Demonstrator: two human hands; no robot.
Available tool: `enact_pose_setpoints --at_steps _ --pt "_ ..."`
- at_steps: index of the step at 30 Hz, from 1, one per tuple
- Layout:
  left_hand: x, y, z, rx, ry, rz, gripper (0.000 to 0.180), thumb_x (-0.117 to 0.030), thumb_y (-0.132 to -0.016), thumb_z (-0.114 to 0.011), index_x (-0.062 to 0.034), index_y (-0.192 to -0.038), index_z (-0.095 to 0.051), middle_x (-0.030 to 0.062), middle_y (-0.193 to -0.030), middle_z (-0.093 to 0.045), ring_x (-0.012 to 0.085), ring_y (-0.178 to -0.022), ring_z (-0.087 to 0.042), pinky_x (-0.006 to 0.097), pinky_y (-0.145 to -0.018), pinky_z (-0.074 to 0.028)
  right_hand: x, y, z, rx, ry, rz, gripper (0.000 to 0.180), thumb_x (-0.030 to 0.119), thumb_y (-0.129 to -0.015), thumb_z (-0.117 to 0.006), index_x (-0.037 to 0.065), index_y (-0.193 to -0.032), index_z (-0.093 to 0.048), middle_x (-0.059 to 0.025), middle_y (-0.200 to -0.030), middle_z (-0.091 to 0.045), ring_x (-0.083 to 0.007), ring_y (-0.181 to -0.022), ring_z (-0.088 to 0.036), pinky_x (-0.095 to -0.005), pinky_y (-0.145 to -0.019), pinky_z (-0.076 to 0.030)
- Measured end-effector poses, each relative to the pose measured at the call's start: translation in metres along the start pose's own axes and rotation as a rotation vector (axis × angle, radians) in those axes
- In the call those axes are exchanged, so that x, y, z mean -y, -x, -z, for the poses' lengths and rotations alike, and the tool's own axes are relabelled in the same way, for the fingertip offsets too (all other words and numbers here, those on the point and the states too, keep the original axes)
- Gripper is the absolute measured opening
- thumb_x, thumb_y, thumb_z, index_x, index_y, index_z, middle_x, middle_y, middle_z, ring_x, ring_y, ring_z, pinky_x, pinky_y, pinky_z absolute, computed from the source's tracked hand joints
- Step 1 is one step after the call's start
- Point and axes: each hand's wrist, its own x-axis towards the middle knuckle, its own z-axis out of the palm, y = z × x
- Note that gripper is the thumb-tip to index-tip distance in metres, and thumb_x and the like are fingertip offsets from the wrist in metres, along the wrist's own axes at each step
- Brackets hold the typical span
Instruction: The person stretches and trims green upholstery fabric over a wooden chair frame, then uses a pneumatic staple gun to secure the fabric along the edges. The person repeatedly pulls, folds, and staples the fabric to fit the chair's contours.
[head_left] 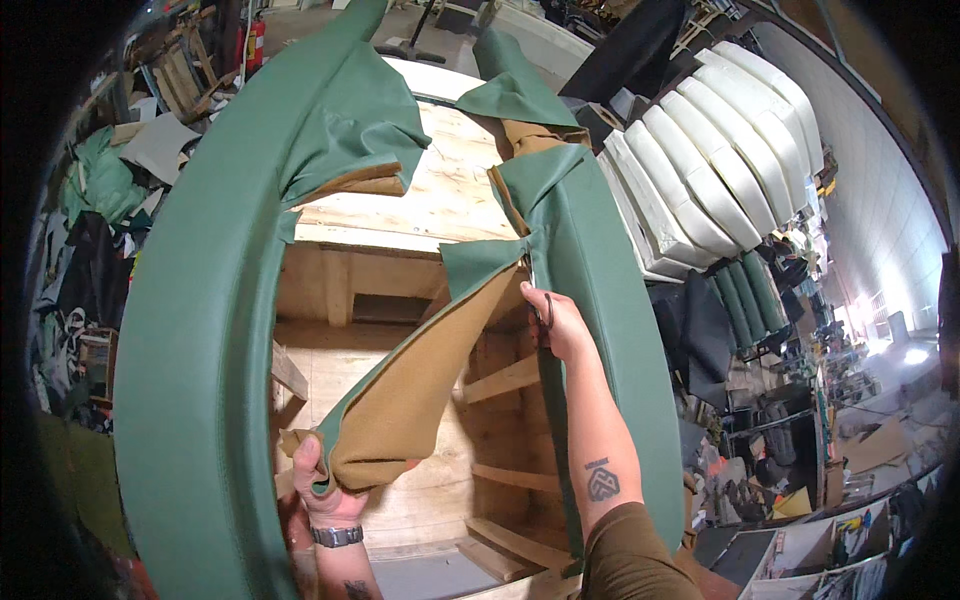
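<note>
Green upholstery material with a tan fabric backing covers a wooden furniture frame (pixel 445 175). My left hand (pixel 335 490), with a watch on the wrist, grips the lower end of a loose upholstery flap (pixel 420 390). The flap hangs across the frame's opening, its tan backing toward me. My right hand (pixel 562 322) is closed round the dark handles of scissors (pixel 547 312). Their blades point up to where the flap meets the right padded side (pixel 610 330); their tips are partly hidden by material. The left padded side (pixel 195 380) runs along the other edge.
More cut flaps (pixel 360 140) lie folded over the far part of the frame. Wooden slats (pixel 505 380) brace the inside. White foam pieces (pixel 700 160) stand stacked at the right. Green scraps (pixel 100 180) are piled at the left, near a red fire extinguisher (pixel 257 42).
</note>
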Motion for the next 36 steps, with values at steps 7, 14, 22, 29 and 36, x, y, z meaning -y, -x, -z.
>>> enact_pose_setpoints --at_steps 7,14,22,29,36 --pt "0.005 0.0 0.0 -0.001 -0.023 0.002 0.07 -0.05 -0.093 -0.067 -0.0007 -0.141 -0.056 0.0189 -0.141 -0.062 0.0363 -0.127 -0.061 0.055 -0.108 -0.05 0.004 -0.006 -0.002 0.02 -0.041 -0.03 0.052 0.051 -0.085 -0.082 0.01 -0.113 -0.069 0.0008 -0.069 -0.055 -0.0141 -0.056 -0.053 -0.0328 -0.047 -0.04" --pt "0.007 -0.002 0.003 0.014 0.0 -0.015 0.071 -0.052 -0.094 -0.065 -0.0012 -0.142 -0.056 0.0197 -0.143 -0.061 0.037 -0.128 -0.06 0.056 -0.109 -0.049 -0.014 0.014 -0.005 -0.019 -0.077 -0.04 0.052 0.05 -0.088 -0.08 0.008 -0.118 -0.069 0.0005 -0.066 -0.053 -0.0138 -0.052 -0.052 -0.0322 -0.046 -0.04" --pt "0.008 -0.002 0.01 -0.055 0.036 -0.017 0.07 -0.052 -0.094 -0.065 -0.001 -0.141 -0.057 0.0204 -0.141 -0.062 0.0382 -0.125 -0.063 0.058 -0.107 -0.05 -0.004 -0.019 -0.011 -0.045 -0.108 0.035 0.057 0.05 -0.086 -0.081 0.006 -0.122 -0.072 0.0022 -0.064 -0.051 -0.0121 -0.05 -0.048 -0.0309 -0.046 -0.038" --pt "0.009 -0.004 0.011 -0.074 0.02 -0.065 0.069 -0.054 -0.095 -0.063 -0.0014 -0.14 -0.058 0.0193 -0.139 -0.064 0.0366 -0.124 -0.063 0.056 -0.106 -0.051 0.005 -0.042 -0.014 -0.074 0.037 0.131 0.054 0.052 -0.085 -0.083 0.006 -0.11 -0.073 0.0015 -0.064 -0.052 -0.0113 -0.05 -0.048 -0.0302 -0.045 -0.04" --pt "-0.006 -0.014 0.004 -0.172 0.066 -0.24 0.06 -0.051 -0.099 -0.06 -0.0044 -0.137 -0.058 0.0146 -0.139 -0.062 0.0308 -0.126 -0.06 0.051 -0.108 -0.048 -0.028 0.004 -0.041 -0.047 0.079 0.181 0.046 0.045 -0.092 -0.078 0.004 -0.109 -0.07 0.0026 -0.064 -0.051 -0.0099 -0.051 -0.05 -0.0293 -0.045 -0.042"
